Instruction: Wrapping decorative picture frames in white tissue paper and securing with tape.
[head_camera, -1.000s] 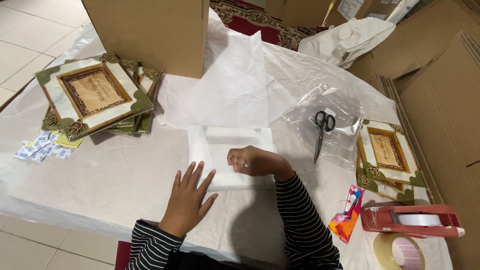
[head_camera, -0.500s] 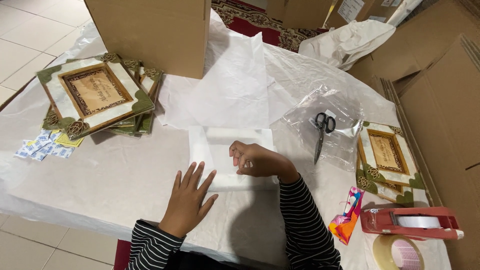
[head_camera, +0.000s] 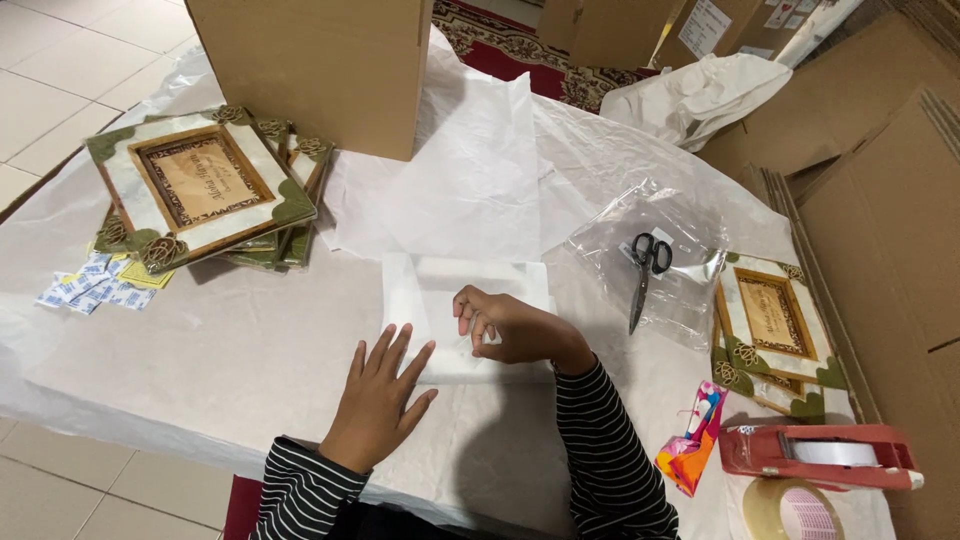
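Left hand (head_camera: 382, 398) flat, fingers spread, pressing the white wrapped parcel's (head_camera: 440, 300) edge. Right hand (head_camera: 505, 325) on top, fingers curled, gripping nothing. Scissors (head_camera: 645, 272) lie nearby.

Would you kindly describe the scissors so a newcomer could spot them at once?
Look to the right half of the white-covered table, past the right hand. On the crinkled clear plastic bag lie the scissors: black loop handles, blades pointing toward the person, the only metal tool there.

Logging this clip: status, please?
Left hand flat, open, on white wrapped parcel. Right hand curled, pressing parcel top. Scissors lie apart on clear plastic bag; nothing obstructs.
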